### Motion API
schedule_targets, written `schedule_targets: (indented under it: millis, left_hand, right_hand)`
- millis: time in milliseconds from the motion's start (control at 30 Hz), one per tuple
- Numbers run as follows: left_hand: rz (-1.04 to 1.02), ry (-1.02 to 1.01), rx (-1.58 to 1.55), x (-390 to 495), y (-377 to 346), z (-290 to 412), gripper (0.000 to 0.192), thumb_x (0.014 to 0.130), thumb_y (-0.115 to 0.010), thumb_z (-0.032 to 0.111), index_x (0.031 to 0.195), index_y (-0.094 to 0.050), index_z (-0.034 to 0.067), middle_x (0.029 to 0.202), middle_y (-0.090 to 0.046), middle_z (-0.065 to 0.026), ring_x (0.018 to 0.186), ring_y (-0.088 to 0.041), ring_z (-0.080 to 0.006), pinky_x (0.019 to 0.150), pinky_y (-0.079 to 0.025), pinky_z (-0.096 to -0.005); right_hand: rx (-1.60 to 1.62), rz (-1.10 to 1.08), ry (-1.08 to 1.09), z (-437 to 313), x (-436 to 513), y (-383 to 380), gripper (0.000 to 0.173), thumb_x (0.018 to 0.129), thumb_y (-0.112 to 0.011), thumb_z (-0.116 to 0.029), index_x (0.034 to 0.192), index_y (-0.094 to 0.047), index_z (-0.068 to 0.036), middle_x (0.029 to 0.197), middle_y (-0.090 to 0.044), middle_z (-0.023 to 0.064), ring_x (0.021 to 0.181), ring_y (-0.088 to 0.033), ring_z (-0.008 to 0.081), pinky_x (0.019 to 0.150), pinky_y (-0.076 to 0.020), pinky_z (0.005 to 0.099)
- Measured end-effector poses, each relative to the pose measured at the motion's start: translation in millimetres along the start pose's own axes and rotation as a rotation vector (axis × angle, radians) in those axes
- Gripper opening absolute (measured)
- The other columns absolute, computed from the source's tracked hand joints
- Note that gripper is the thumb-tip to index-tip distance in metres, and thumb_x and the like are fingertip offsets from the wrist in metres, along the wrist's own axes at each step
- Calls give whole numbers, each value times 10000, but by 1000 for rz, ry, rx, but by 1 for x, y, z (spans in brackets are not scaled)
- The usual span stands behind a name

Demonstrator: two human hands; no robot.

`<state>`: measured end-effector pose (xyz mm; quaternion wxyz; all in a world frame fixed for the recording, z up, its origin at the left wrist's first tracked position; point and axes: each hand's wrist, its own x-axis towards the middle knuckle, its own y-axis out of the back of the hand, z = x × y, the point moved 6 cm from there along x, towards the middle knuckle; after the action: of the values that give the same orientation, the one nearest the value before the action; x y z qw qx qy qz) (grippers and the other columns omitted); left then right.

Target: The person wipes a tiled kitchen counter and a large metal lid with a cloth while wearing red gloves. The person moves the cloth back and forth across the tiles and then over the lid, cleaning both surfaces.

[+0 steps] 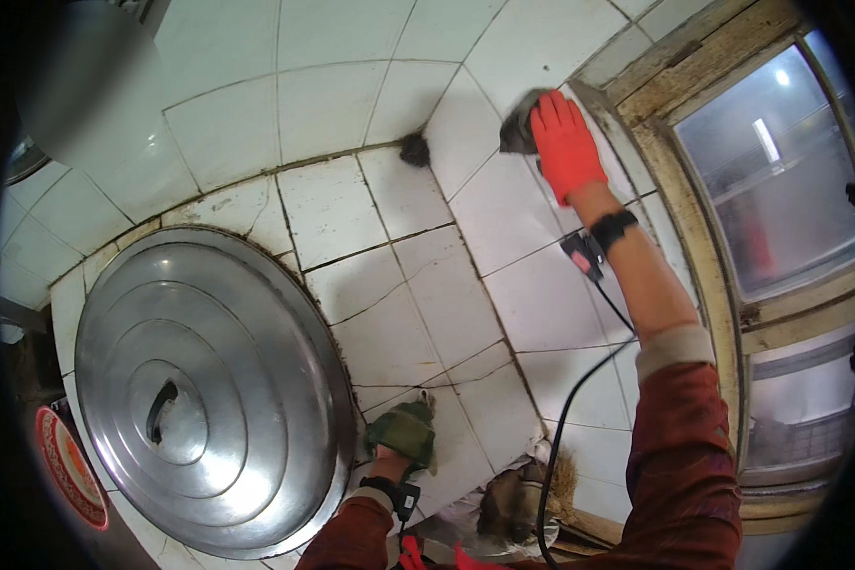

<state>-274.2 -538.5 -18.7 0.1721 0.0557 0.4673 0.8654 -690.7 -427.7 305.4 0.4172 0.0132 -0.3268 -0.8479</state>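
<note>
My right hand [568,142], in a red glove, is up on the white tiled wall beside the window frame. It lies flat over a dark grey cloth [519,128] and presses it against the tiles. Lower down, my left hand [393,452] rests on the tiled countertop [413,313], right of a large metal lid. Something dark green [402,431], a glove or a cloth, covers its fingers, so their position is hidden. Both wrists carry black straps with small devices and cables.
The round metal lid [214,442] with a dark handle takes up the counter's left part. A dark clump [415,149] sits in the back corner. A wooden window frame [648,135] stands at right. A red-rimmed dish [71,467] is far left; a straw brush [564,477] lies near the front edge.
</note>
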Motion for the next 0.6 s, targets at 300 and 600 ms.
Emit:
schedule_targets:
  millis: [300, 600]
  left_hand:
    - [-8, 19, -57, 4, 25, 5, 231, 798, -686, 215, 982, -731, 83, 933, -724, -120, 899, -713, -323, 752, -580, -467]
    - [-78, 88, -62, 6, 27, 4, 268, 800, -675, 252, 1013, -707, 92, 966, -724, -148, 899, -719, -342, 736, -581, -498]
  right_hand:
    - [-273, -250, -23, -112, 32, -106, 465, 964, -546, -192, 1398, -596, -33, 1541, -484, 159, 1480, -368, 378, 1219, -305, 458]
    - [-77, -571, 291, -249, -126, -165, 510, 1038, -443, -215, 1490, -519, 7, 1579, -488, 156, 1496, -370, 348, 1243, -261, 476]
